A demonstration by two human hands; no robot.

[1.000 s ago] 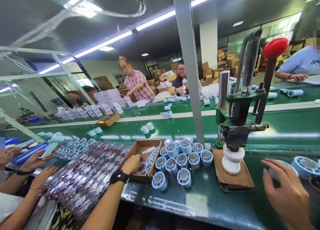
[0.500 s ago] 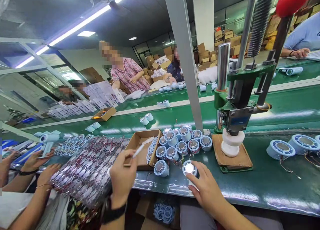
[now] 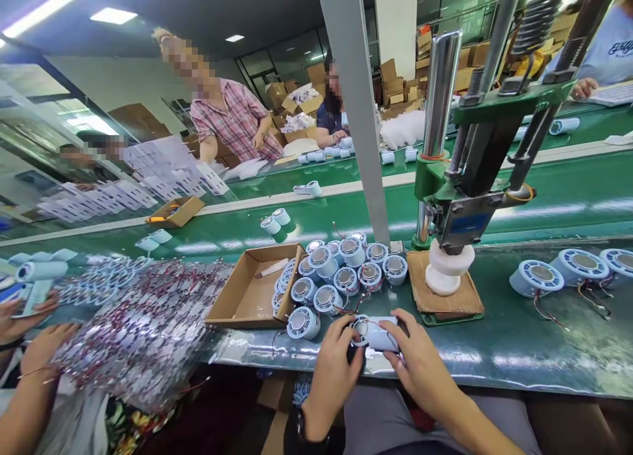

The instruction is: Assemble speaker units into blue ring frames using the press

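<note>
Both my hands meet at the near edge of the green bench. My right hand (image 3: 418, 359) grips a pale blue cylindrical motor housing (image 3: 380, 333) lying on its side. My left hand (image 3: 332, 369) pinches at that housing's left end, where a small ring-shaped part sits. Just beyond them stands a cluster of several similar blue housings (image 3: 346, 277) with metal cores and thin wires. A cardboard tray (image 3: 242, 293) to the left holds several blue rings along its right wall.
A green hand press (image 3: 459, 204) with a white foot stands on a brown pad at right. More blue housings (image 3: 537, 278) lie far right. A heap of wired parts (image 3: 143, 323) lies left, beside another person's hands (image 3: 30, 336). Other people work across the belt.
My left hand left the tray with a small part and came to the housing. My right hand lifted one housing from the cluster and tipped it on its side. The view dropped lower.
</note>
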